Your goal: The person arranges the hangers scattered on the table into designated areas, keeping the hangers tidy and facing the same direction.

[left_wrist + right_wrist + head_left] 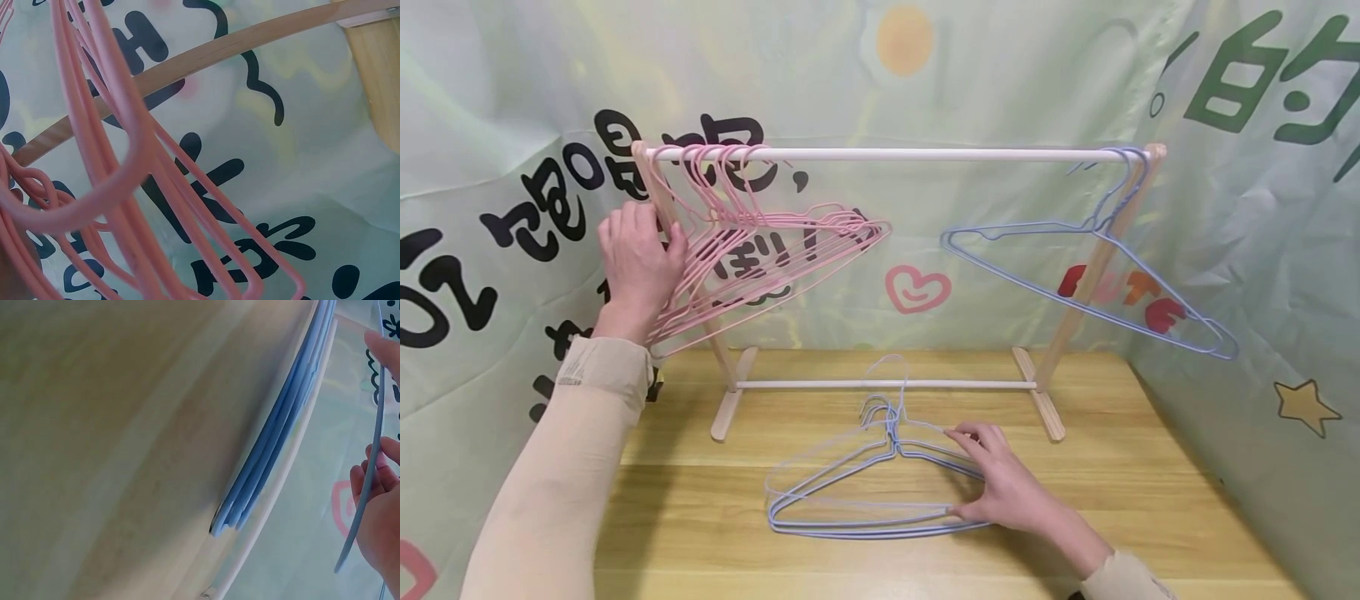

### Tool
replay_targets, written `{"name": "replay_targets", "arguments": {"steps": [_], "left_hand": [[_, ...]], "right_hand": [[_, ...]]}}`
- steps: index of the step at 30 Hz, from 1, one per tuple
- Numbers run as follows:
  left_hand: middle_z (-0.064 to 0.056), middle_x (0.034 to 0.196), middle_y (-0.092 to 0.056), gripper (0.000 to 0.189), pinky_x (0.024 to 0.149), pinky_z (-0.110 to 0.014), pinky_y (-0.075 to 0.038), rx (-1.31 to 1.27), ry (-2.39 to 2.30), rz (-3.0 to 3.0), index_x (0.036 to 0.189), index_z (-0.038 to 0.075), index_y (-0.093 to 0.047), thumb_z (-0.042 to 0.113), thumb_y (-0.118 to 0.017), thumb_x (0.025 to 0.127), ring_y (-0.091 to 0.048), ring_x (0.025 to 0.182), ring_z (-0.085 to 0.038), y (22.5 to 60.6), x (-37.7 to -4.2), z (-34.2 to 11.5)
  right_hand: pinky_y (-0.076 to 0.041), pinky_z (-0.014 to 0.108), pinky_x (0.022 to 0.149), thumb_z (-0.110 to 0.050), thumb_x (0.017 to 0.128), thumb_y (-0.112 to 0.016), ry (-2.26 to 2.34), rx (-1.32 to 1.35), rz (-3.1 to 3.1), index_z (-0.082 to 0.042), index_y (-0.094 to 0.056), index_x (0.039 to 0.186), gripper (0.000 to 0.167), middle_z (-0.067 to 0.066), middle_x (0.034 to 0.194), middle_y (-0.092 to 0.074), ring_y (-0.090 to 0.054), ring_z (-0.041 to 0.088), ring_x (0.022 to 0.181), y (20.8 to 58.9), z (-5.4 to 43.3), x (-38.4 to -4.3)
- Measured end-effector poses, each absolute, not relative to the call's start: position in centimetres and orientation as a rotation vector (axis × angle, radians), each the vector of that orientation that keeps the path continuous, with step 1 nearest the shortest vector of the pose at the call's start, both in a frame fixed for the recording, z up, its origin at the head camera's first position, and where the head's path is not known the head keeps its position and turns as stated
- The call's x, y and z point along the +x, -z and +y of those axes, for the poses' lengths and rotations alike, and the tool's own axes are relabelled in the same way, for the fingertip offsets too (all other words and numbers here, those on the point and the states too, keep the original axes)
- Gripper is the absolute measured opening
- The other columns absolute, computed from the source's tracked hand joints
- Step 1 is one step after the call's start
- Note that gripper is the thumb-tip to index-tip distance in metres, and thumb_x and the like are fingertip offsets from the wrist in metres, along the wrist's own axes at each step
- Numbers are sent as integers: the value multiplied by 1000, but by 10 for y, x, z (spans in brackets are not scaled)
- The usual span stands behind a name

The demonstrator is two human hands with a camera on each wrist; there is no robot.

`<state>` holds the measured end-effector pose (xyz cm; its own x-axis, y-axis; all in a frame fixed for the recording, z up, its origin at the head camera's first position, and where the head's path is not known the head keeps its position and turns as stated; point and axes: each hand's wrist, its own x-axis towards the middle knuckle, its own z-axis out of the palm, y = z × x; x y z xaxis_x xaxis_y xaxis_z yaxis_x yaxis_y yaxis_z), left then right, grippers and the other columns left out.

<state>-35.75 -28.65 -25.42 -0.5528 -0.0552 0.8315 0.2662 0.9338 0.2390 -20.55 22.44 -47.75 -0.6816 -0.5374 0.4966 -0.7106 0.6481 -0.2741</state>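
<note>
At the rack's left post, my left hand grips the wood, with the thumb on the right side and the fingers on the left. Close beside it hang several pink hangers, which fill much of the left wrist view. My right hand pinches one blue hanger near its side end, thumb at the lower wire and fingers at the shoulder. In the head view this hanger looks faint and blurred. It stands apart from a stack of blue hangers lying on the table.
A white top rail carries the pink hangers at its left end and blue hangers at its right end. The rack's wooden feet stand on the wooden table, joined by a low white bar. Printed cloth surrounds it.
</note>
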Motion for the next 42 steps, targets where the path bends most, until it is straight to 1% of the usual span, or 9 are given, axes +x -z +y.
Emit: {"name": "replay_targets", "arguments": {"steps": [9,14,21,23,25,28,30,34,42], "left_hand": [[-23,101,-50,30,100,-55,-30,-158,419,-2108,104,-6,-52,24,-53,104,-42,98,-44,254,-358,-287],[-22,102,-50,29,100,-55,-30,-157,421,-2113,105,-6,-52,24,-53,104,-43,98,-44,254,-357,-286],[-23,101,-50,29,101,-55,-30,-161,422,-2107,103,-6,-52,23,-53,104,-43,98,-44,254,-357,-286],[-23,101,-50,29,101,-55,-30,-162,422,-2107,103,-6,-52,23,-53,104,-43,98,-45,254,-358,-286],[-23,102,-50,29,102,-55,-30,-156,421,-2113,104,-6,-52,23,-53,104,-43,99,-45,254,-357,-286],[-23,103,-51,29,102,-55,-30,-148,421,-2124,105,-6,-52,23,-53,104,-43,100,-45,254,-357,-286],[-23,103,-51,29,102,-55,-30,-143,420,-2129,105,-6,-52,23,-52,104,-43,100,-44,254,-357,-285],[-23,104,-51,29,102,-55,-30,-139,421,-2131,105,-6,-53,24,-52,104,-43,101,-44,253,-357,-285],[-23,103,-50,29,101,-55,-30,-142,417,-2130,105,-6,-52,24,-52,104,-43,100,-44,254,-357,-286]], "right_hand": [[-53,43,90,-29,48,-104,-666,892,-2387,-1,-54,146,114,12,137,-52,-46,25,121,472,229,-204],[-44,31,93,-25,47,-104,-679,846,-2303,0,-54,146,114,17,136,-51,-45,29,121,468,233,-204],[-36,31,93,-20,44,-104,-726,817,-2188,3,-53,145,116,23,135,-51,-46,35,116,458,240,-205],[-35,29,95,-23,48,-102,-755,822,-2144,5,-53,145,113,25,134,-51,-46,37,115,456,243,-207],[-32,26,99,-39,60,-99,-774,822,-2097,6,-53,144,105,27,133,-51,-46,38,114,454,245,-209],[-27,27,101,-60,78,-84,-789,813,-2011,9,-55,141,98,31,130,-51,-45,42,111,450,248,-212],[-25,28,100,-69,84,-72,-782,790,-1970,10,-56,139,98,32,129,-52,-43,44,110,447,250,-214],[-23,29,100,-69,85,-71,-748,745,-1915,13,-55,138,100,37,126,-52,-43,47,110,438,253,-214],[-21,31,104,-68,85,-72,-681,679,-1792,16,-56,134,99,38,119,-52,-44,47,104,412,261,-215]]}}
